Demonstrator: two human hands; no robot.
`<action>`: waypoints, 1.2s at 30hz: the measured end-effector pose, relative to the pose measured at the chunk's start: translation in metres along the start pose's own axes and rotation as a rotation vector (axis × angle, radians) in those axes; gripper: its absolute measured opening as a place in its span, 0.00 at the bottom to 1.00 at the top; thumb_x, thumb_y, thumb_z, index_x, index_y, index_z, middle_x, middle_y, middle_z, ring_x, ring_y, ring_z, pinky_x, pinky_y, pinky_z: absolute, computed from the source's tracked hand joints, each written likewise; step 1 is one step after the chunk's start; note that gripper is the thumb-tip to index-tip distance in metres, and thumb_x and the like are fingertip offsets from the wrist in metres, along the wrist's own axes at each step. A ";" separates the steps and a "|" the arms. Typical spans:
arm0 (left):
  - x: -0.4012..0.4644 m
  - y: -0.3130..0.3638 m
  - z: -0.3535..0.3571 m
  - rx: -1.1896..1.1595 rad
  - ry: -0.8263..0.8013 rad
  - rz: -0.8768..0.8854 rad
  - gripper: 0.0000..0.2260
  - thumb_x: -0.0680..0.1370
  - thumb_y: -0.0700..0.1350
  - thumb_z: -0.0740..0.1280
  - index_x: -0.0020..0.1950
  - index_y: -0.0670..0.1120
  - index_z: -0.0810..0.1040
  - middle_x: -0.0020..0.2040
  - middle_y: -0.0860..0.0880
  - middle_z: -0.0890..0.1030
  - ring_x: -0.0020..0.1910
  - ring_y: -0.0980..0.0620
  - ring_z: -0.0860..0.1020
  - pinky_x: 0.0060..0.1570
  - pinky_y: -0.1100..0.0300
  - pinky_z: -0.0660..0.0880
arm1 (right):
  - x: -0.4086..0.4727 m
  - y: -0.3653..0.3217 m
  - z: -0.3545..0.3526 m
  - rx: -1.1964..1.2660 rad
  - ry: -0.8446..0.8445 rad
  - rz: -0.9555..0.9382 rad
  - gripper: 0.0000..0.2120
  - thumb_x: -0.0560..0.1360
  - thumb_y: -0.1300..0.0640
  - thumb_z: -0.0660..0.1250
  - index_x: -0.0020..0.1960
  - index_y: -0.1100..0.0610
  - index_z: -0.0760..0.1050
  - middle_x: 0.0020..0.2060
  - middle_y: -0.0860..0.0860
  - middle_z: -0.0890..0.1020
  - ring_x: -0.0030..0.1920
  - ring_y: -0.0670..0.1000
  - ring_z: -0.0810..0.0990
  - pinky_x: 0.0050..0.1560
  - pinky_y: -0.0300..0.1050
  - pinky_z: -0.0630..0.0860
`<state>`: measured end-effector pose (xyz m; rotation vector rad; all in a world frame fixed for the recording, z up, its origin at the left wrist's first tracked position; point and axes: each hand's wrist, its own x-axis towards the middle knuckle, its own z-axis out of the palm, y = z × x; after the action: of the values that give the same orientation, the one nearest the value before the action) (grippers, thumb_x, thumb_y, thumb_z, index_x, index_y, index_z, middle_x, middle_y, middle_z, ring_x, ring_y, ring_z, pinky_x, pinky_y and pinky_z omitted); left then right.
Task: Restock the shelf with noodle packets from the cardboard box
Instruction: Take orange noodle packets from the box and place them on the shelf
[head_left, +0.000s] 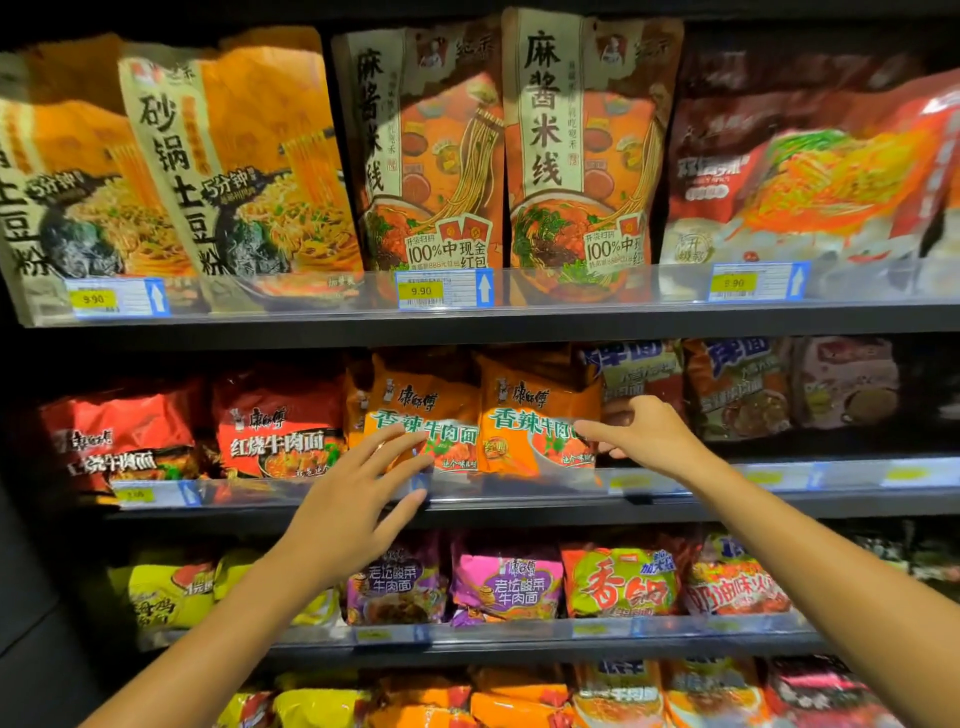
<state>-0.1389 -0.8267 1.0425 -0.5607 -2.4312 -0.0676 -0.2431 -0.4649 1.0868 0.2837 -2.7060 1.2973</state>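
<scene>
Four shelf levels are visible. Top shelf (519, 325): two tall orange pouches (244, 156) at the left end, reading 砂锅土豆粉 and 5分钟; two brown-and-orange pouches (582, 156) at the centre, reading 麻酱米线 and 100%中现金红包; one dark red bag (810, 171) at the right end, its print blurred. Three price tags (444, 289) sit along this shelf's front edge, each showing 9.90 beside a white arrow on blue. Second shelf (519, 506): two red noodle packets (278, 423) at the left, marked 康师傅 红烧牛肉面; two orange noodle packets (535, 415) at the centre, marked 康师傅 香辣牛肉面; three further packets toward the right end, two with blue lettering and one pink, not legible. The left hand (358, 499) is spread wide, holding nothing, its fingertips (400, 434) touching the face of the left orange packet above the clear front rail. The right hand (644, 431) has its fingers loosely extended against the right edge of the right orange packet; whether they curl round it cannot be told. Third shelf (467, 644): yellow packets (166, 592) at the left, two purple packets (506, 582) reading 老坛酸菜牛肉面 at the centre, one green-and-red packet (621, 584) reading 香锅, and one red packet at the right. Lowest level: yellow, orange and red packets, partly cut off by the bottom edge of the view. The cardboard box is out of view.
</scene>
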 end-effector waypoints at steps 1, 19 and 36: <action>-0.001 0.001 -0.001 -0.011 0.008 0.005 0.20 0.83 0.59 0.55 0.73 0.56 0.71 0.75 0.59 0.65 0.78 0.57 0.56 0.75 0.54 0.60 | -0.002 0.002 -0.002 -0.008 0.001 -0.005 0.41 0.57 0.25 0.74 0.54 0.57 0.79 0.41 0.51 0.87 0.43 0.48 0.87 0.49 0.56 0.84; 0.044 0.164 0.055 -0.407 -0.083 0.449 0.18 0.80 0.55 0.62 0.69 0.51 0.74 0.66 0.52 0.75 0.66 0.51 0.73 0.62 0.54 0.74 | -0.190 0.077 -0.049 -0.497 0.251 -0.111 0.22 0.78 0.42 0.66 0.69 0.49 0.73 0.61 0.45 0.78 0.62 0.47 0.77 0.63 0.51 0.76; 0.023 0.507 0.128 -0.421 -0.385 0.643 0.29 0.78 0.65 0.54 0.69 0.47 0.75 0.69 0.46 0.75 0.68 0.43 0.73 0.68 0.47 0.70 | -0.483 0.267 -0.232 -0.659 0.112 0.354 0.33 0.78 0.30 0.55 0.78 0.45 0.61 0.77 0.48 0.64 0.77 0.51 0.61 0.74 0.52 0.64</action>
<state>-0.0212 -0.3341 0.9098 -1.6482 -2.4738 -0.2182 0.1758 -0.0649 0.9354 -0.3361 -2.9699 0.3835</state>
